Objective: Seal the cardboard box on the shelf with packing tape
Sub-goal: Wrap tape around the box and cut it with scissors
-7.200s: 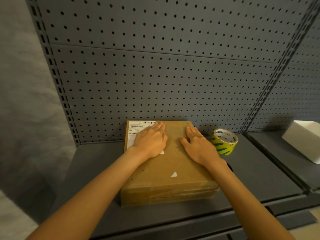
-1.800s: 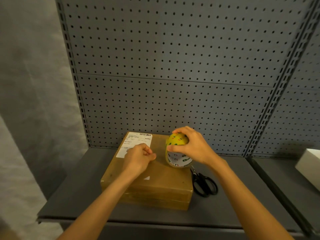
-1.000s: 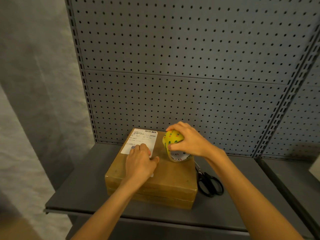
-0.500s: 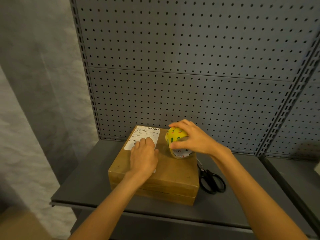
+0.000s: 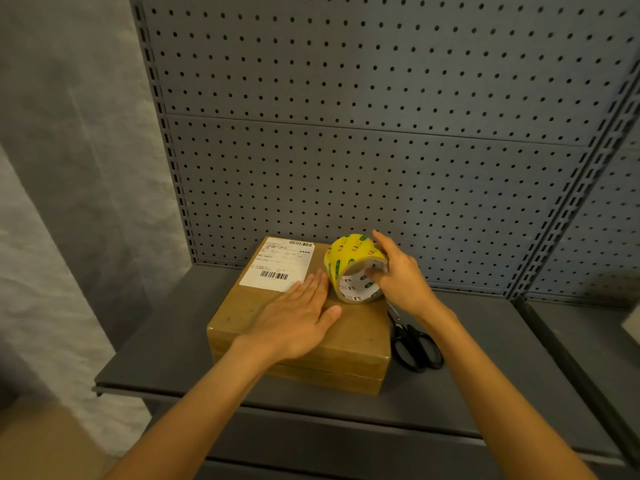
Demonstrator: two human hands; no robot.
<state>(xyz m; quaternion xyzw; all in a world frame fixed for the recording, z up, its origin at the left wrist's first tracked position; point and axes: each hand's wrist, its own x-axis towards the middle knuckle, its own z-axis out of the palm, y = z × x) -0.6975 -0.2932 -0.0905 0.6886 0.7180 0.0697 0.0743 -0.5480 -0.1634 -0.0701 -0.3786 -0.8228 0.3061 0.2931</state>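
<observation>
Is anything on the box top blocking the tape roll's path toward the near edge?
Yes. The left hand lies flat on the cardboard box, just in front of the tape roll that the right hand holds at the far end. Nothing else is visible on that strip; the scissors lie on the shelf beside the box.

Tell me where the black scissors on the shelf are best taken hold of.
By the looped handles of the black scissors, from above on the near side: the loops lie flat toward the shelf's front edge, while the blades point back beside the brown cardboard box.
</observation>
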